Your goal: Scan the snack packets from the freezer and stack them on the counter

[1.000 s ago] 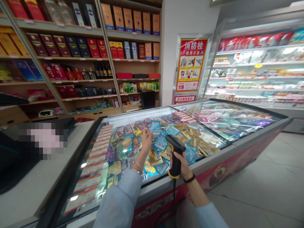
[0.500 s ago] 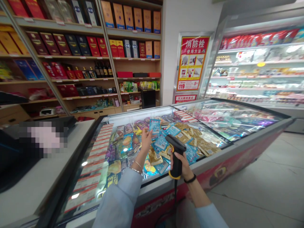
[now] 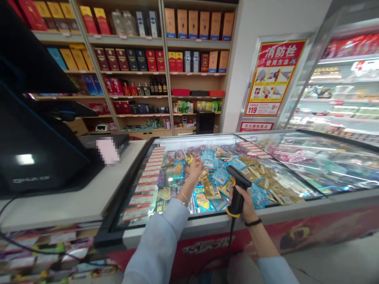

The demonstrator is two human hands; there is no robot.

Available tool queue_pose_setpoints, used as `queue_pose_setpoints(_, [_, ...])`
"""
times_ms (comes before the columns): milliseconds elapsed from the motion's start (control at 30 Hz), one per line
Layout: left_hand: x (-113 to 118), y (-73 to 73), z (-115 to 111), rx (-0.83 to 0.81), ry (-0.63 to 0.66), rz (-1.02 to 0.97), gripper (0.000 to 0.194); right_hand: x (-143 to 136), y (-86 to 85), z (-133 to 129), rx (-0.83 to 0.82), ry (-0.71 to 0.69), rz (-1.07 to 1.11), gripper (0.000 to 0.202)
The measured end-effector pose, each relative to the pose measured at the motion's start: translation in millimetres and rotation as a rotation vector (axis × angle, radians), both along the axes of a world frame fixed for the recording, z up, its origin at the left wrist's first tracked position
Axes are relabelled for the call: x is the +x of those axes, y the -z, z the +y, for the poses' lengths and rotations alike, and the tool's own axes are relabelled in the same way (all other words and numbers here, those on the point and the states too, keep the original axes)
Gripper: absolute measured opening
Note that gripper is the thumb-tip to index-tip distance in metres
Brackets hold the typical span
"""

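My left hand (image 3: pixel 196 170), with a bracelet at its wrist, is over the glass-topped chest freezer. Its fingers are pinched at the lower left edge of a blue snack packet (image 3: pixel 209 158), which leans over the pile. In my right hand (image 3: pixel 244 200) is a black and yellow barcode scanner (image 3: pixel 237 193), gripped by its handle, its head pointing up and left. A cable hangs from the scanner's base. Beneath both hands, blue packets (image 3: pixel 220 176) and gold packets (image 3: pixel 211 188) lie heaped on the freezer's glass, over other bags.
The freezer's front rim (image 3: pixel 207 221) runs close below my forearms. At left stands a counter (image 3: pixel 124 173) with a black checkout machine (image 3: pixel 38 150). Shelves of boxed bottles (image 3: pixel 130 59) line the back wall, beside a red poster (image 3: pixel 274 79). A lit chiller (image 3: pixel 349 90) is at right.
My view has swung left, bringing more of the checkout machine in. The blue packet in my left hand has tipped from upright to a slant. The scanner stays in my right hand.
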State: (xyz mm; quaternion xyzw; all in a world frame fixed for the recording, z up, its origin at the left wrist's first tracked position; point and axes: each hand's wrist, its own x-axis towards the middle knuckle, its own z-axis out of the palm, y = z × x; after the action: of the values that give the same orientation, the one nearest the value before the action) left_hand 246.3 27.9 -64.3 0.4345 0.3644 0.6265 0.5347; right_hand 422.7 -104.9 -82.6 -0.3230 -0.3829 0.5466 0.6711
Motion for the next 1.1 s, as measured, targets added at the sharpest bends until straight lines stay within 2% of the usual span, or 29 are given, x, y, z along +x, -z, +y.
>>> queue_pose_setpoints(67, [-32, -8.3, -2, 0.004, -0.030, -0.002, 0.056, -12, -5.2, 2, 0.005, -0.030, 0.043, 0.040])
queue_pose_setpoints(167, [-95, -23.6, -8, 0.033, -0.117, -0.014, 0.057, -45, -15.0, 6, 0.020, -0.125, 0.090, 0.039])
queue_pose_setpoints(300, [-188, -41.0, -25, 0.024, -0.322, 0.012, 0.042, -106, -27.9, 8, 0.038, -0.261, 0.089, 0.034])
queue_pose_setpoints(367, [-227, -44.5, -35, -0.020, -0.441, 0.020, 0.035, -138, -32.2, 7, 0.058, -0.327, 0.092, 0.033])
queue_pose_setpoints(433, [-257, -43.2, -47, -0.060, -0.509, 0.025, 0.031, -166, -33.9, 5, 0.078, -0.394, 0.097, 0.033])
queue_pose_setpoints(533, [-288, -34.2, -61, -0.100, -0.569, 0.031, 0.028, -201, -31.0, 3, 0.076, -0.479, 0.105, 0.034])
queue_pose_setpoints(667, [-323, -21.8, -74, -0.112, -0.682, 0.078, 0.023, -234, -21.8, 3, 0.045, -0.548, 0.084, 0.038])
queue_pose_setpoints(800, [-368, -15.9, -90, -0.208, -0.950, 0.382, 0.020, -251, -13.2, 1, 0.034, -0.581, 0.047, 0.039])
queue_pose_setpoints(867, [-387, -12.3, -98, -0.244, -1.036, 0.505, 0.023, -255, -9.6, 0, 0.038, -0.594, 0.040, 0.039])
queue_pose_setpoints(967, [-399, -3.5, -106, -0.247, -1.112, 0.582, 0.034, -254, -5.3, 1, 0.027, -0.607, 0.035, 0.039])
queue_pose_setpoints(1100, [-394, 5.6, -106, -0.137, -1.267, 0.775, 0.039, -247, -2.8, 4, 0.006, -0.591, 0.054, 0.039])
